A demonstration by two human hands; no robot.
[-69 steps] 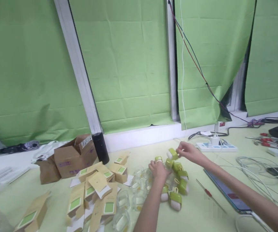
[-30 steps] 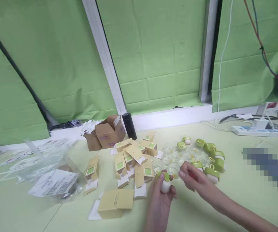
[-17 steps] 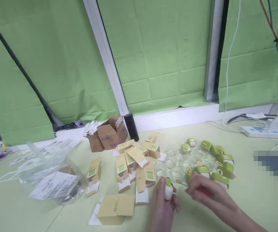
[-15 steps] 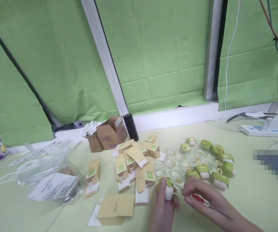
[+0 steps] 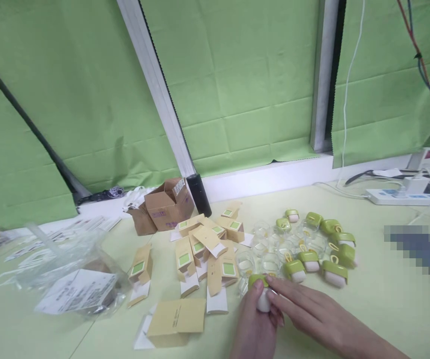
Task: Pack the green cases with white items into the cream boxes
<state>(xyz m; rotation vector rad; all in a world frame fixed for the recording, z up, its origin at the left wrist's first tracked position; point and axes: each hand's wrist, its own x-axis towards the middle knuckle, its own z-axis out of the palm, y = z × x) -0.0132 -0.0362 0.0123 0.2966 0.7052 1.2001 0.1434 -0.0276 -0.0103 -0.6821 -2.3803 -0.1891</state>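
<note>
My left hand point(image 5: 255, 319) is closed around a small rounded green-and-white case point(image 5: 263, 300), with the thumb on its green top. Against the right side of that case rest the fingertips of my right hand point(image 5: 308, 309), gripping it together with the left. The red-handled tool from before does not show now. Just beyond the hands lie several clear plastic shells point(image 5: 270, 263). Several similar green-and-white cases point(image 5: 335, 274), some with yellow loops, are spread to the right of the shells.
Opened cardboard packets point(image 5: 224, 271) with green labels lie to the left, and a larger tan box point(image 5: 177, 319) nearer me. Further left is a clear plastic bag point(image 5: 83, 284). Behind stand a brown carton point(image 5: 168, 207), a black cylinder point(image 5: 199, 195) and a power strip point(image 5: 386, 197).
My right hand has moved left onto the case, and the red-handled tool it held is no longer visible. The left hand keeps its grip on the case. The view has shifted slightly.
</note>
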